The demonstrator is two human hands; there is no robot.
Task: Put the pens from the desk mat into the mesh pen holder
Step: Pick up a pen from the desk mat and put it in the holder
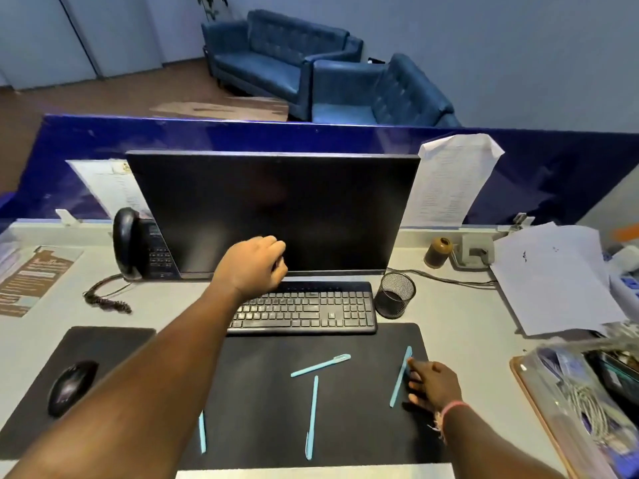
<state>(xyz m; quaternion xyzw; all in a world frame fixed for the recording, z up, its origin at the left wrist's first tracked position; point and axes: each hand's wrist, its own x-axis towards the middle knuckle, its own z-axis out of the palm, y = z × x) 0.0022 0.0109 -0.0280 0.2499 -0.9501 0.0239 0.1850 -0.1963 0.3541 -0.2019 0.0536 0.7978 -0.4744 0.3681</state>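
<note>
Several light-blue pens lie on the black desk mat (262, 392): one slanted near the middle (320, 365), one upright below it (312, 418), one at the lower left partly under my forearm (202, 432), and one at the right edge (400, 376). My right hand (430, 385) rests on the mat with its fingertips touching that right pen, not lifting it. My left hand (254, 266) hovers over the keyboard's far edge, fingers curled, holding nothing. The black mesh pen holder (395, 294) stands empty right of the keyboard.
A black keyboard (304, 307) and dark monitor (273, 212) sit behind the mat. A mouse (72, 387) lies on a pad at left, a desk phone (140, 243) behind it. Loose papers (553, 278) and a cluttered tray (587, 409) fill the right side.
</note>
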